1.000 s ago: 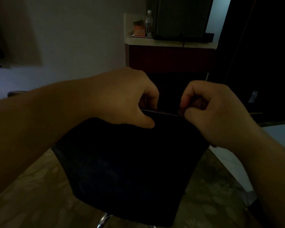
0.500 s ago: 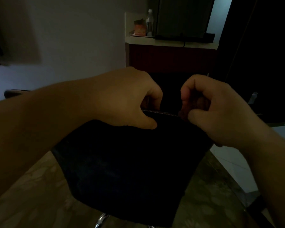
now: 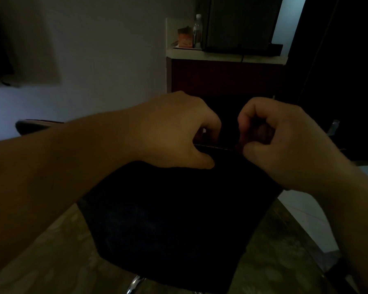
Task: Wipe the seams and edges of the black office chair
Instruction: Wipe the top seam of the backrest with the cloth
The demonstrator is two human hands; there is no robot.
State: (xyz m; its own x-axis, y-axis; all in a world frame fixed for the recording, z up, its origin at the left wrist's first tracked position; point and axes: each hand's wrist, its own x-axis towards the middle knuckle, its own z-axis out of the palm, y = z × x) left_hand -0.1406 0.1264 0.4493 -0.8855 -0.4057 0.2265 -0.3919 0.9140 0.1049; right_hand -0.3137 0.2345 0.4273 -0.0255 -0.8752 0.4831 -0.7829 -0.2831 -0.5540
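head | hands: left hand [image 3: 174,132], right hand [image 3: 285,141] both pinch chair [image 3: 168,225] stitched edge [image 3: 215,147] | edge runs left-right

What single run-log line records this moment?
left hand: pinches stitched edge | right hand: pinches same edge | dark fabric: hangs below | wiping: not seen

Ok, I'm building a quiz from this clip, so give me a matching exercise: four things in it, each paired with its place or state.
Things:
1. left hand
2. clear bottle
3. black office chair
4. right hand

Places or states:
A. on the far counter
B. under both hands, seat facing the camera
C. fingers curled at the right end of the stitched seam
D. gripping the left end of the stitched seam

Pairs: 1-D, 2-A, 3-B, 4-C
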